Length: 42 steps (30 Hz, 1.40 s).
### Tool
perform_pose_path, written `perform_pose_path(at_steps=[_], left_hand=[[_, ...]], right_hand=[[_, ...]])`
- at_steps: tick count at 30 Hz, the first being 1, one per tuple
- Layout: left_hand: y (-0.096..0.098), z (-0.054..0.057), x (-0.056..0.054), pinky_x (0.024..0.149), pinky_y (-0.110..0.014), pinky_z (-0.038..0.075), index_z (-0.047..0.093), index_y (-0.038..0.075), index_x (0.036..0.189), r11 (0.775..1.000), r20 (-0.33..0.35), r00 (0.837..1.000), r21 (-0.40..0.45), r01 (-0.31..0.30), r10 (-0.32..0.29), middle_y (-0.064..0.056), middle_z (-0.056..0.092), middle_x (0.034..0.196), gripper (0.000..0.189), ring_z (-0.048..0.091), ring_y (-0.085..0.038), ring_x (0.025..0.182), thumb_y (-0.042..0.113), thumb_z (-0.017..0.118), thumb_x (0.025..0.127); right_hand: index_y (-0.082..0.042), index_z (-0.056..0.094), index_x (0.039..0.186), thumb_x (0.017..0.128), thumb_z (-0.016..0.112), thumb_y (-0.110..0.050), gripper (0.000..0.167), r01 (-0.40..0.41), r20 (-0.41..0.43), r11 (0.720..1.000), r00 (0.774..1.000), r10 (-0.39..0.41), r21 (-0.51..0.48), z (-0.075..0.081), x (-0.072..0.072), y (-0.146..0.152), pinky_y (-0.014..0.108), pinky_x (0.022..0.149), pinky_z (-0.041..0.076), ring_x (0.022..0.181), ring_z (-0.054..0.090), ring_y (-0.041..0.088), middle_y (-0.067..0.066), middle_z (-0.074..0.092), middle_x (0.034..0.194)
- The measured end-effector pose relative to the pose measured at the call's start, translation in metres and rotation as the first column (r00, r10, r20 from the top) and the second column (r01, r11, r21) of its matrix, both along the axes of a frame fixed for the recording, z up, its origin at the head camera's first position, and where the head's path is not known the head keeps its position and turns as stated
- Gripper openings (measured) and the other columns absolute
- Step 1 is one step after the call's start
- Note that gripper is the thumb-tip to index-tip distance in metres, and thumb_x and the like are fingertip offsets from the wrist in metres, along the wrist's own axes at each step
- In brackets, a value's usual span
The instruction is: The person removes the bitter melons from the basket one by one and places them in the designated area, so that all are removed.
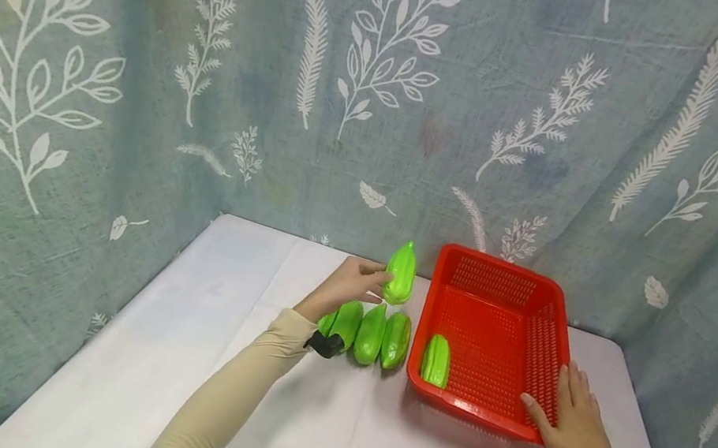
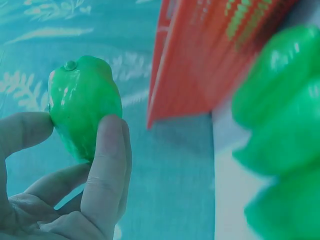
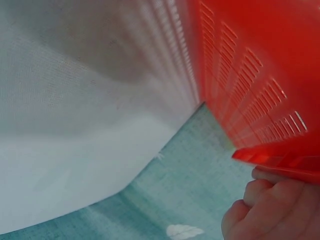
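My left hand (image 1: 350, 284) pinches a glossy green gourd (image 1: 401, 273) between thumb and fingertips, held up off the table with its pointed end upward. In the left wrist view, the rounded end of this gourd (image 2: 84, 100) shows a small nub. Below the hand, several darker green gourds (image 1: 370, 336) lie side by side in a row, partly covered by the left wrist. To their right stands a red plastic basket (image 1: 477, 413), with one green gourd (image 1: 437, 360) in its near left corner. My right hand (image 1: 578, 431) holds the basket's right rim, thumb over the inner side.
A white cloth covers the table (image 1: 309, 423). Behind it and along both sides hangs a grey-green curtain (image 1: 339, 172) with white leaf prints. The basket's slotted wall (image 3: 250, 100) rises beside the table's right edge.
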<state>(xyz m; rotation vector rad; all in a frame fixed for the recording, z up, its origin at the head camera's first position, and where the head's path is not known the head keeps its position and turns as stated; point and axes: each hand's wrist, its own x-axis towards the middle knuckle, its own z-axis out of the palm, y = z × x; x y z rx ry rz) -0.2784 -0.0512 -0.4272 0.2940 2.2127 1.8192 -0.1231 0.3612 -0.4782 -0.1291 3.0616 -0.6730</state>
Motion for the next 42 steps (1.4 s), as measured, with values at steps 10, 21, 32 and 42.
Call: perform_pose_path(at_steps=[10,21,32,42], left_hand=[[-0.064,-0.002,0.002,0.091,-0.035,0.064,0.055,-0.001,0.146,0.99,-0.041,0.993,-0.086,-0.11,0.106,-0.025,0.066,0.136,0.056,0.075,-0.027,0.104,0.034,0.063,0.103],[-0.125,-0.016,0.008,0.088,-0.033,0.065,0.055,0.003,0.148,0.958,-0.073,0.976,-0.194,-0.213,0.203,-0.022,0.065,0.139,0.057,0.071,-0.03,0.111,0.038,0.06,0.104],[-0.153,-0.03,0.018,0.086,-0.032,0.065,0.054,0.0,0.147,0.929,-0.064,0.965,-0.263,-0.26,0.253,-0.023,0.066,0.135,0.057,0.071,-0.025,0.106,0.037,0.058,0.105],[-0.161,-0.046,0.026,0.086,-0.033,0.064,0.054,-0.003,0.145,0.919,-0.033,0.971,-0.316,-0.236,0.238,-0.024,0.067,0.131,0.055,0.07,-0.024,0.103,0.034,0.056,0.106]], right_hand=[[0.011,-0.001,0.16,0.104,0.046,-0.059,0.101,-0.019,-0.012,1.0,1.0,0.019,-0.006,0.003,-0.003,0.0,0.076,0.123,0.006,0.155,-0.001,0.057,0.037,-0.002,0.168],[0.012,-0.001,0.16,0.104,0.047,-0.058,0.101,-0.025,-0.02,1.0,0.999,0.025,0.001,0.004,-0.003,-0.003,0.077,0.123,0.006,0.155,-0.001,0.058,0.038,-0.002,0.168],[0.013,-0.003,0.159,0.104,0.045,-0.059,0.102,-0.02,-0.002,1.0,1.0,0.02,0.003,0.005,-0.002,-0.003,0.077,0.123,0.004,0.155,-0.004,0.058,0.038,-0.005,0.167],[0.013,0.001,0.159,0.103,0.048,-0.059,0.102,-0.012,-0.019,1.0,1.0,0.012,0.007,0.002,0.0,-0.003,0.079,0.121,0.009,0.155,0.0,0.058,0.038,-0.001,0.167]])
